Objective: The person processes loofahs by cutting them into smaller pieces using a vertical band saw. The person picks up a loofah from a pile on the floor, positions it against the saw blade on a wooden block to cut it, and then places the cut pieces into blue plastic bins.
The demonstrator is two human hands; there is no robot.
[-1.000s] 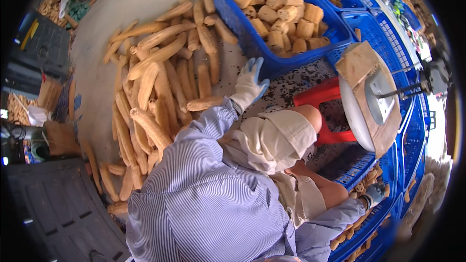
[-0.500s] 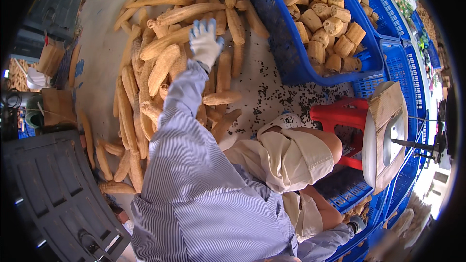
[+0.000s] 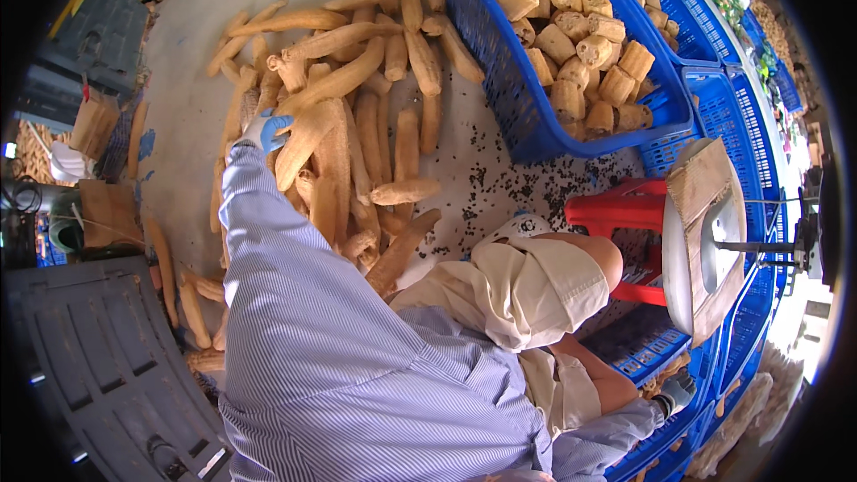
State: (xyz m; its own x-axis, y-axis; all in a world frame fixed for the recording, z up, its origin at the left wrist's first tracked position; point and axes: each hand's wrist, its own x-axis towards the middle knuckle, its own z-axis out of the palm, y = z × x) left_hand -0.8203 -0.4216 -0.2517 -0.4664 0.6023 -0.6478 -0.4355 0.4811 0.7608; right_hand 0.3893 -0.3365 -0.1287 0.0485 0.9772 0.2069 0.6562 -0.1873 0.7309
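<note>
My left hand [image 3: 266, 129], in a white and blue glove, is stretched far out to the left side of a pile of long dried loofah gourds [image 3: 357, 134] on the pale floor. Its fingers curl over the edge of one long loofah [image 3: 303, 145]. My striped sleeve [image 3: 295, 303] runs from the lower edge up to it. My right hand [image 3: 676, 388], in a dark glove, hangs low at the lower right beside the blue crates; its grip is too small to make out.
A blue crate [image 3: 509, 89] filled with cut loofah pieces stands at the top right, with more blue crates [image 3: 741, 125] behind it. A red stool [image 3: 625, 214] and a round metal blade on a wooden board [image 3: 705, 241] sit to the right. Black seeds litter the floor. Dark pallets [image 3: 98, 375] lie at the left.
My left arm has swung leftward across the pile, from its right edge near the crate to the left side, and the hand now lies on a long loofah.
</note>
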